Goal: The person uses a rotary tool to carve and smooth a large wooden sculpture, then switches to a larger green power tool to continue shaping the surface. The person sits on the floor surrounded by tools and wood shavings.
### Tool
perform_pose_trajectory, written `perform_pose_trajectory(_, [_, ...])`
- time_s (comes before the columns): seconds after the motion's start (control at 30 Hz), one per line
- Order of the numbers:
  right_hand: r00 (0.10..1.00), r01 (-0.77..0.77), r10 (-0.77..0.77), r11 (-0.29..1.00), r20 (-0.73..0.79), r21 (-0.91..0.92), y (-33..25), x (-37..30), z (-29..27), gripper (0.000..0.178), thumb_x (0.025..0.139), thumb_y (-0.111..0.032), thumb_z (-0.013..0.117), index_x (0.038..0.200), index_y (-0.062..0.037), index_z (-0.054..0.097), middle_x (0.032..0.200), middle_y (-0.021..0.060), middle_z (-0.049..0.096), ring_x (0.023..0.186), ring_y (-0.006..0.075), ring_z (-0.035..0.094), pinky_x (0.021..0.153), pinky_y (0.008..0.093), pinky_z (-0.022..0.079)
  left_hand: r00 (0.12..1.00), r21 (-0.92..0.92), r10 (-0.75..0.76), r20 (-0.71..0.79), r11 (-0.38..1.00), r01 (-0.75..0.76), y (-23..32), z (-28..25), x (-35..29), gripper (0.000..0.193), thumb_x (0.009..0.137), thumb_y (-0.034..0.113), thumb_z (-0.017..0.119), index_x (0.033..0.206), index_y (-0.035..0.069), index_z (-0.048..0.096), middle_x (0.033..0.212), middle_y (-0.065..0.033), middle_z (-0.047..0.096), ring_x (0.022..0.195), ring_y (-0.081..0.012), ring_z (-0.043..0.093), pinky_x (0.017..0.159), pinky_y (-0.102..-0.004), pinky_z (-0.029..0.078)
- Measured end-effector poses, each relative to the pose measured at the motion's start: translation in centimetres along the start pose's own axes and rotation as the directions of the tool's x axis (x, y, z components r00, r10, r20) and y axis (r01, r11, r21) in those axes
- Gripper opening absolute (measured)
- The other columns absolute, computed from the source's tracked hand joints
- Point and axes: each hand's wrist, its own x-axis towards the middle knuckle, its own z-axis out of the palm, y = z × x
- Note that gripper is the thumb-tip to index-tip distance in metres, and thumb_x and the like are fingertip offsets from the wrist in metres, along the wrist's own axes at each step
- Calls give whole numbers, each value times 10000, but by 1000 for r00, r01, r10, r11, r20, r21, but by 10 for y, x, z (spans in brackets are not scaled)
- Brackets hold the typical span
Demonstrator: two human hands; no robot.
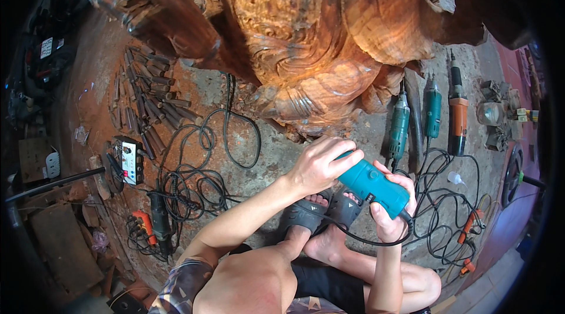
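Note:
Above my lap I hold a teal corded grinder (375, 184) in both hands. My left hand (321, 165) closes round its front end and hides the working tip. My right hand (395, 205) wraps the rear of the body, where the black cord comes out and loops back under my wrist. Just ahead of my left hand rises a large carved wooden sculpture (306, 93), reddish brown, with swirling relief and glossy patches. The grinder appears apart from the wood, though its tip cannot be seen.
Many chisels (147, 90) lie heaped at the left, near a small control box (130, 161) and tangled black cords (191, 181). Right of the sculpture lie two teal die grinders (399, 125) and an orange-and-black power tool (458, 114). My sandalled feet (303, 215) are below the grinder.

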Motion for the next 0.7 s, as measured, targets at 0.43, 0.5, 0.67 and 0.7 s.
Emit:
perform_pose_trajectory(0.43, [1000, 1, 0, 999, -26, 35, 8, -7, 6, 634, 795, -296, 886, 1243, 8, 556, 1321, 364, 610, 1273, 406, 616, 1072, 501, 501, 1000, -40, -10, 25, 999, 11, -2, -4, -3, 453, 690, 67, 767, 1135, 92, 690, 1071, -80, 651, 946, -279, 685, 821, -399, 584])
perform_pose_trajectory(0.5, [999, -6, 7, 999, -41, 40, 8, -10, 7, 629, 799, -294, 881, 1242, 11, 553, 1320, 366, 610, 1274, 408, 616, 1075, 502, 499, 1000, -43, 11, 27, 999, -10, -3, -4, -2, 472, 651, 97, 814, 1111, 94, 706, 1063, -80, 669, 927, -284, 696, 791, -396, 590])
perform_pose_trajectory(0.67, [997, -2, 5, 999, -74, 34, 9, -18, 8, 639, 805, -312, 878, 1242, 13, 543, 1321, 363, 612, 1279, 410, 612, 1078, 505, 494, 997, -30, 36, 66, 999, -34, -2, -3, -2, 499, 629, 95, 833, 1112, 100, 707, 1072, -78, 676, 922, -280, 696, 789, -389, 592])
perform_pose_trajectory(0.7, [997, -1, 4, 999, -81, 36, 9, -19, 7, 643, 804, -316, 879, 1242, 12, 542, 1322, 362, 612, 1279, 410, 612, 1078, 505, 494, 997, -33, 38, 72, 999, -36, -2, -3, -2, 503, 628, 90, 832, 1115, 101, 706, 1075, -77, 675, 923, -279, 695, 792, -387, 592])
